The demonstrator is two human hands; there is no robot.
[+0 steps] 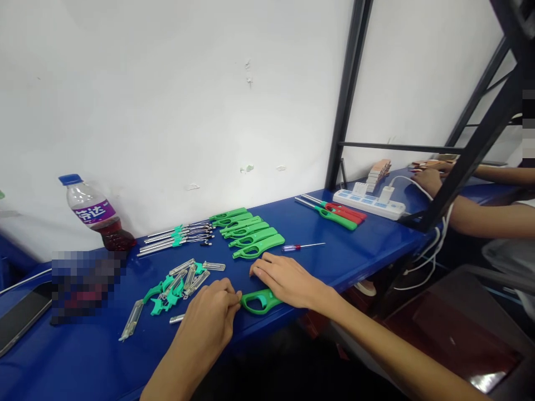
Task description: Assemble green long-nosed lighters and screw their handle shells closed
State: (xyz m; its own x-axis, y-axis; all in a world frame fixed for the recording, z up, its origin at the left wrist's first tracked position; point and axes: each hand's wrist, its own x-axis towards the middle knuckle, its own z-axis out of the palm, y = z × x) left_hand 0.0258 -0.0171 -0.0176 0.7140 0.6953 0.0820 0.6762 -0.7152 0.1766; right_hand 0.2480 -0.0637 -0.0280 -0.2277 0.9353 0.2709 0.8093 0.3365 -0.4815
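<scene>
A green long-neck lighter (272, 302) lies at the near edge of the blue table. My left hand (213, 309) is closed around its front end, just ahead of the trigger ring. A short piece of metal tube (176, 318) sticks out to the left of that hand; the rest is hidden under it. Over the handle's rear part my right hand (286, 278) is closed, its fingers bent across the green plastic. Beyond it lie a row of green lighter handles (251, 231) and a small screwdriver (292, 247) with a clear purple grip.
Metal lighter tubes with wires (178, 238) lie at the back. Nearer are clear fuel tanks and teal triggers (178, 284). A drink bottle (94, 214) and phone (25, 317) stand left. Finished-looking lighters (334, 214), a power strip (370, 203) and another person's arm (480, 214) are right.
</scene>
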